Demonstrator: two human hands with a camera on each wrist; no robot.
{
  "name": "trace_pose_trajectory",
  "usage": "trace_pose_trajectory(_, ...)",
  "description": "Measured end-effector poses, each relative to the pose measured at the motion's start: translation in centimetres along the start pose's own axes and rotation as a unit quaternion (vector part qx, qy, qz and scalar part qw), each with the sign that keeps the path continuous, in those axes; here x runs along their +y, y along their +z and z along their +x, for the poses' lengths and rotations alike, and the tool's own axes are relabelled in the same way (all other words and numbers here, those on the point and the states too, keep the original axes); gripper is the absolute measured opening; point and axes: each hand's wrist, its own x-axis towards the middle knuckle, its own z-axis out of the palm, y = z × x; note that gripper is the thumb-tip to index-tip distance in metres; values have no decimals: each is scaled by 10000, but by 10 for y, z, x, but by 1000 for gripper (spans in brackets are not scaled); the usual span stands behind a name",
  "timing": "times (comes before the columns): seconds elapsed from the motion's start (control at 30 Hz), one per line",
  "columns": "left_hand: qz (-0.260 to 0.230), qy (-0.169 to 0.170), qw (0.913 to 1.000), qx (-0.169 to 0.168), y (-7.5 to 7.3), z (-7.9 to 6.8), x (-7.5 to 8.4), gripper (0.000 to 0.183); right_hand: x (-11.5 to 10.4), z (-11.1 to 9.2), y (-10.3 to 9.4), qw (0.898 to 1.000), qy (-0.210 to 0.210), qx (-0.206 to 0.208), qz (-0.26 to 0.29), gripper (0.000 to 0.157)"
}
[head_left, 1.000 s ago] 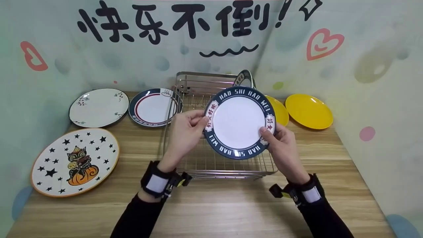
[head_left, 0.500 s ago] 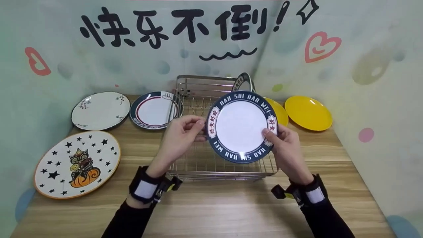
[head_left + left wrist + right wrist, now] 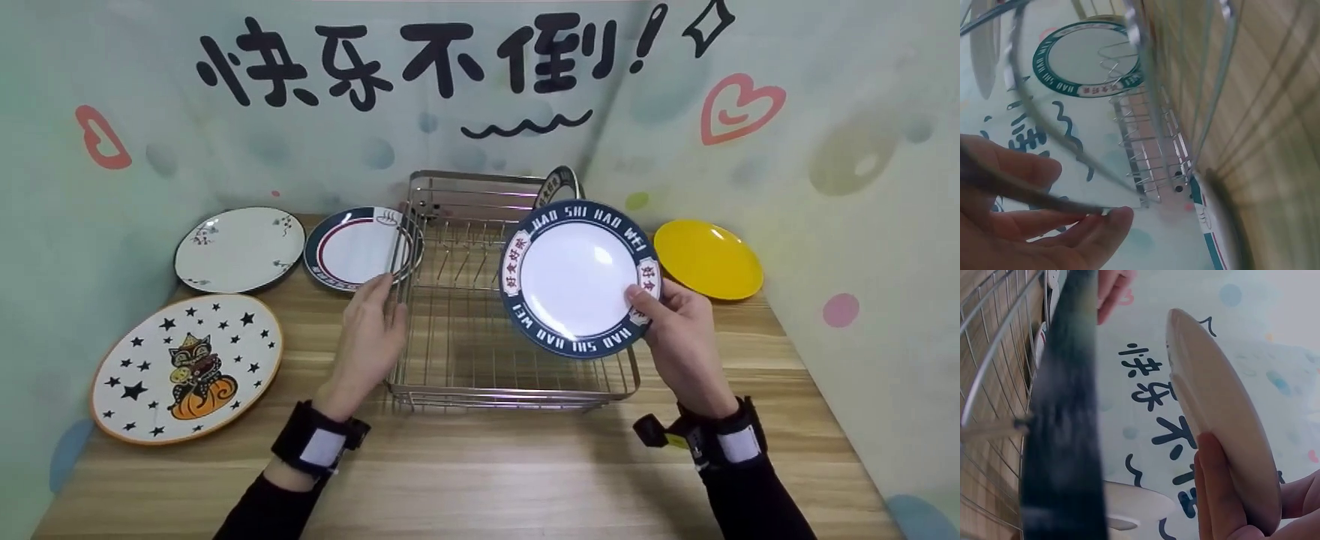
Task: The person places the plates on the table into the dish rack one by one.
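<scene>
My right hand (image 3: 686,341) holds a white plate (image 3: 577,277) with a dark blue lettered rim by its right edge, thumb on the face and fingers behind. The plate is raised over a wire dish rack (image 3: 517,392), its face turned towards me. In the right wrist view the pale back of this plate (image 3: 1224,394) shows from the side. My left hand (image 3: 365,341) is off the plate, beside the rack's left rim, its fingers extended. Whether it touches the rim, I cannot tell. A matching plate (image 3: 556,186) stands upright at the rack's back right, partly hidden.
Left of the rack lie a blue-rimmed plate (image 3: 360,251), a white plate with small flower sprigs (image 3: 240,250) and a large orange-rimmed plate (image 3: 255,367) with a pumpkin picture. A yellow plate (image 3: 709,259) lies at the right. Printed cloth (image 3: 360,150) hangs behind the wooden table (image 3: 555,480).
My left hand has let go of the lettered plate and moved left and down to the rack's left side. The right hand has carried the plate slightly right.
</scene>
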Motion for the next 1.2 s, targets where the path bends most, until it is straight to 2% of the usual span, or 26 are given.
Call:
trace_pose_trajectory(0.2,-112,-180,9998,37,7,-2,-4,50,-13,-1,-10,9997,-43,179,127,49)
trace_pose_trajectory(0.4,44,-275,9996,-43,9,-4,-1,56,-37,6,-13,9989,-278,379,-25,45)
trace_pose_trajectory(0.5,127,-346,9993,-43,9,-4,-1,60,-55,17,-6,9962,-259,520,-647,44)
trace_pose_trajectory(0.57,139,-379,9992,-70,8,-4,-1,61,-68,27,1,9900,-211,585,-1268,44)
trace_pose_trajectory(0.67,138,-386,9991,-107,8,-4,-2,64,-87,41,13,9669,-130,568,-2483,43)
trace_pose_trajectory(0.8,125,-385,9991,-102,8,-4,-2,65,-110,60,30,9317,-134,252,-3620,41)
trace_pose_trajectory(0.9,67,-444,9989,-128,7,-4,-3,67,-122,73,43,9073,-161,-25,-4203,36)
trace_pose_trajectory(1.07,10,-604,9980,-177,8,-4,-3,69,-130,90,69,8578,-164,-360,-5124,30)
trace_pose_trajectory(1.2,21,-651,9976,-235,9,-4,-2,70,-132,101,86,8296,-145,-551,-5554,26)
